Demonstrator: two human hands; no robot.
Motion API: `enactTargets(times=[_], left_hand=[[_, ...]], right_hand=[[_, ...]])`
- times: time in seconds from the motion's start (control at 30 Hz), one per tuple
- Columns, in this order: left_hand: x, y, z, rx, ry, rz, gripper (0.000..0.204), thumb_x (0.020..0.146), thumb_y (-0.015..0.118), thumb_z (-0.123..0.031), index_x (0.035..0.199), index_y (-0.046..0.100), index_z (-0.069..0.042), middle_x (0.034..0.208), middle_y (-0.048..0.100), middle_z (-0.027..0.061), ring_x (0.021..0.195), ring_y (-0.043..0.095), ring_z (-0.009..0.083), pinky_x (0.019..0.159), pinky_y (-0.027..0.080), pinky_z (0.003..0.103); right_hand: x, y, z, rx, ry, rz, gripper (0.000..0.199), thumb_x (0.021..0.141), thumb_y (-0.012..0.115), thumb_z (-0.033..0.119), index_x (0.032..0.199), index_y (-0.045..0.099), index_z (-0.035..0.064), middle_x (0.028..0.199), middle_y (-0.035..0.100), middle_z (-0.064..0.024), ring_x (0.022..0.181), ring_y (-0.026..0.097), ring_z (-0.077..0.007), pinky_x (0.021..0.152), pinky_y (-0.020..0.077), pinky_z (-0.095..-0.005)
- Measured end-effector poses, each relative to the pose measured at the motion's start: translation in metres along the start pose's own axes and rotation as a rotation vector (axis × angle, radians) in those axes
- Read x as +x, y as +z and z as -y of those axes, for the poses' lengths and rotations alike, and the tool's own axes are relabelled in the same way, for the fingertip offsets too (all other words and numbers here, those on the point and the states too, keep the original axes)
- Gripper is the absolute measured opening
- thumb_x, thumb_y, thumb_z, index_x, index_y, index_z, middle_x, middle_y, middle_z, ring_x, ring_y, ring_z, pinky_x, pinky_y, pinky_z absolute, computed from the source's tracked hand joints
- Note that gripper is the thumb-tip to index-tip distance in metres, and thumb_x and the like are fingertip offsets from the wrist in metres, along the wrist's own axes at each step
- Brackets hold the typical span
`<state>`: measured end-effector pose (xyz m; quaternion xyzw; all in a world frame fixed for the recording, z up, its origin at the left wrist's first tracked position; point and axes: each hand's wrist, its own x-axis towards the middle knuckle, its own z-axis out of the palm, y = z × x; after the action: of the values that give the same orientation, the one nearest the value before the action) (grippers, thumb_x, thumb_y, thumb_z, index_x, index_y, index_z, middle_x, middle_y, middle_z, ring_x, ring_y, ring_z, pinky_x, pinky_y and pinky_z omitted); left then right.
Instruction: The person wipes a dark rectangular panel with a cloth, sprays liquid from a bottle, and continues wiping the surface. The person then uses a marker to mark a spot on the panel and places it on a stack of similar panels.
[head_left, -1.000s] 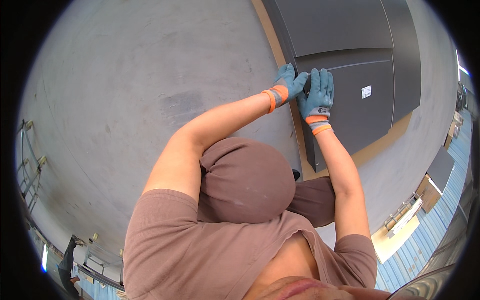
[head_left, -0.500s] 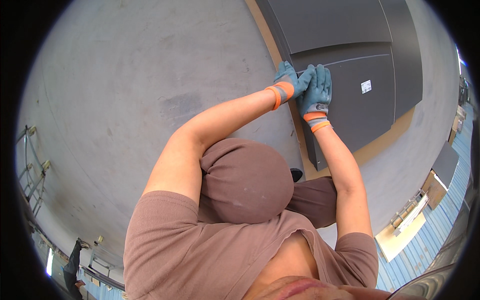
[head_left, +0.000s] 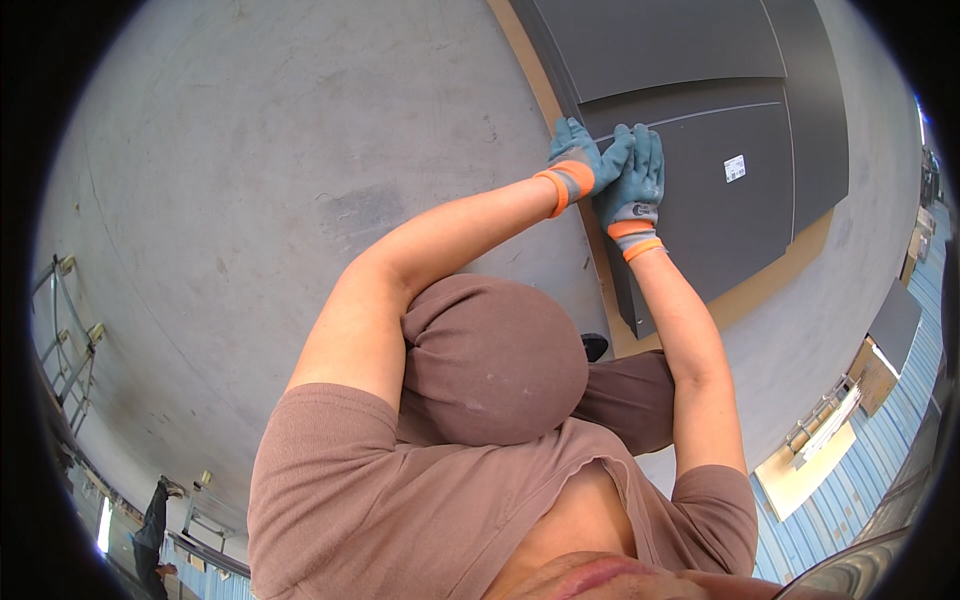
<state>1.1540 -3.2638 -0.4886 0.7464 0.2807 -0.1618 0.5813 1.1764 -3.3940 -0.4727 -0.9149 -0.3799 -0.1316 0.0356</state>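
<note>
Dark grey flat panels (head_left: 715,215) lie stacked on the floor ahead and to the right, with a small white label (head_left: 735,169) on the near one. My right hand (head_left: 636,180), in a teal and grey glove with an orange cuff, rests flat on the near panel, fingers stretched forward. Right beside it, my left hand (head_left: 580,160) is gloved alike and lies at the stack's left edge, its thumb spread toward the right hand. Fingers of both hands are extended, and neither grips anything that I can see. The panel edge under my left palm is hidden.
Brown cardboard (head_left: 790,280) shows beneath the stack. Grey concrete floor (head_left: 230,200) spreads to the left. Metal frames (head_left: 75,340) stand at the far left, and another person's dark-clothed leg (head_left: 150,535) is at lower left. Boards (head_left: 805,465) lie at the right near blue corrugated sheeting (head_left: 850,490).
Both hands stay in the same place on the panels. The view has shifted very slightly, and the person at lower left has moved a little.
</note>
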Motion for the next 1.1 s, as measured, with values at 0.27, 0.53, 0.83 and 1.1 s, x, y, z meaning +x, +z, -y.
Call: enactTargets(times=[0.27, 0.53, 0.83, 1.1], left_hand=[[-0.002, -0.003, -0.009, 0.034, -0.079, 0.117, 0.128, 0.085, 0.046, -0.088, 0.164, 0.018, 0.008, 0.172, 0.016, 0.0312, 0.161, 0.013, 0.0453, 0.132, 0.010, 0.047], [-0.004, 0.006, -0.002, 0.052, -0.008, -0.013, 0.131, 0.086, 0.040, -0.091, 0.156, 0.029, 0.019, 0.164, 0.027, 0.0408, 0.156, 0.022, 0.0527, 0.131, 0.015, 0.048], [-0.002, 0.014, 0.001, 0.068, -0.021, -0.035, 0.134, 0.086, 0.038, -0.093, 0.159, 0.021, 0.018, 0.167, 0.021, 0.0396, 0.159, 0.014, 0.0511, 0.132, 0.011, 0.047], [-0.008, 0.009, -0.006, 0.031, -0.033, -0.023, 0.136, 0.085, 0.039, -0.094, 0.160, 0.019, 0.018, 0.167, 0.019, 0.0394, 0.159, 0.014, 0.0509, 0.132, 0.012, 0.047]], right_hand=[[-0.002, 0.000, -0.001, -0.003, -0.004, 0.000, 0.075, 0.084, 0.077, 0.025, 0.152, 0.048, 0.0106, 0.151, 0.049, -0.0177, 0.146, 0.042, -0.0422, 0.121, 0.0378, -0.0526], [0.001, -0.006, 0.001, 0.000, -0.025, 0.034, 0.078, 0.084, 0.078, 0.027, 0.154, 0.046, 0.0110, 0.155, 0.046, -0.0177, 0.148, 0.040, -0.0420, 0.123, 0.0361, -0.0516], [0.000, -0.003, 0.000, 0.002, -0.027, 0.028, 0.074, 0.086, 0.075, 0.027, 0.151, 0.049, 0.0049, 0.151, 0.048, -0.0188, 0.147, 0.041, -0.0410, 0.124, 0.0338, -0.0529], [0.003, -0.004, -0.001, -0.018, -0.046, 0.029, 0.076, 0.083, 0.077, 0.029, 0.150, 0.050, 0.0064, 0.149, 0.049, -0.0174, 0.147, 0.039, -0.0405, 0.124, 0.0340, -0.0520]])
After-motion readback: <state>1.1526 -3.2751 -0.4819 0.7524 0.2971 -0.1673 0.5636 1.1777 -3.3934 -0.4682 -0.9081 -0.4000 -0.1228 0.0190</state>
